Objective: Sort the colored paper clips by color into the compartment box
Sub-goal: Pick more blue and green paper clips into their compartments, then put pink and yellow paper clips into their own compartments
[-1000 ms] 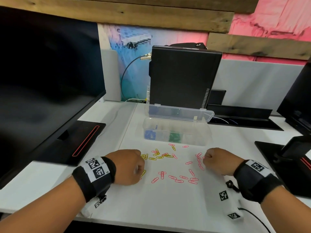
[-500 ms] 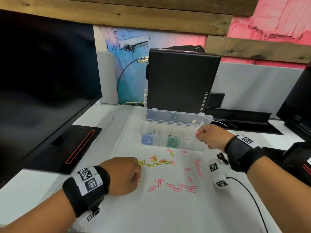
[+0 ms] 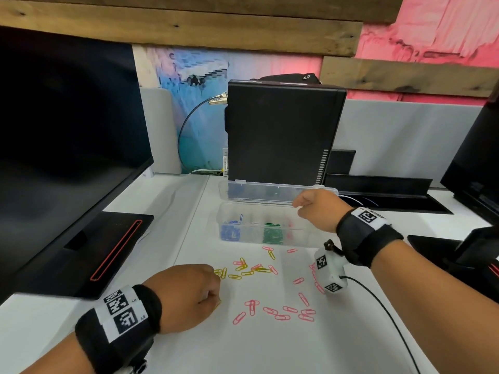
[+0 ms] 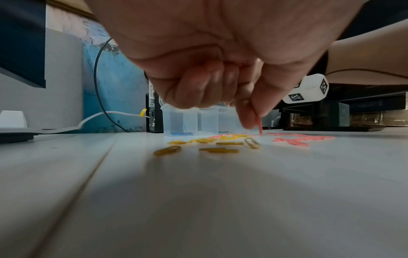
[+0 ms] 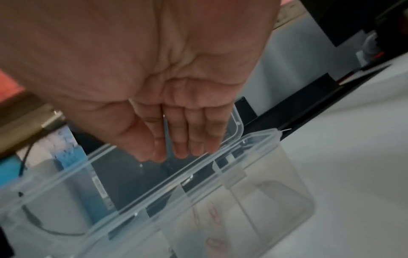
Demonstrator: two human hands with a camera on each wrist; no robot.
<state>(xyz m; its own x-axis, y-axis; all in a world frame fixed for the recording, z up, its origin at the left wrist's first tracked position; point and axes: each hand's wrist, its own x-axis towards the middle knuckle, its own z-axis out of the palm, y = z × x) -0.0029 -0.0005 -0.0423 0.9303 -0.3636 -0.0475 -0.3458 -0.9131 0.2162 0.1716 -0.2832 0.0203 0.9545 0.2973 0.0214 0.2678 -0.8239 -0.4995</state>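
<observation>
The clear compartment box (image 3: 259, 240) stands open at the back, its lid leaning on a black computer. It holds blue clips (image 3: 229, 233), green clips (image 3: 272, 234) and a few pink clips (image 5: 212, 216). My right hand (image 3: 297, 209) hovers over the box's right end with straight fingers (image 5: 178, 144) and holds nothing. Loose yellow clips (image 3: 243, 271) and pink clips (image 3: 283, 311) lie on the white table. My left hand (image 3: 216, 295) rests curled beside the yellow ones. Its thumb and forefinger pinch one clip (image 4: 258, 124), which looks pink in the left wrist view.
A large dark monitor (image 3: 67, 130) with its black base (image 3: 108, 252) fills the left. The black computer (image 3: 280, 136) stands right behind the box. Another monitor stand (image 3: 480, 252) sits at the right, and a thin cable (image 3: 391, 319) trails from my right wrist.
My right hand rose from the pink clips on the table to the box and now has its fingers straight above it. The left hand stayed by the yellow clips.
</observation>
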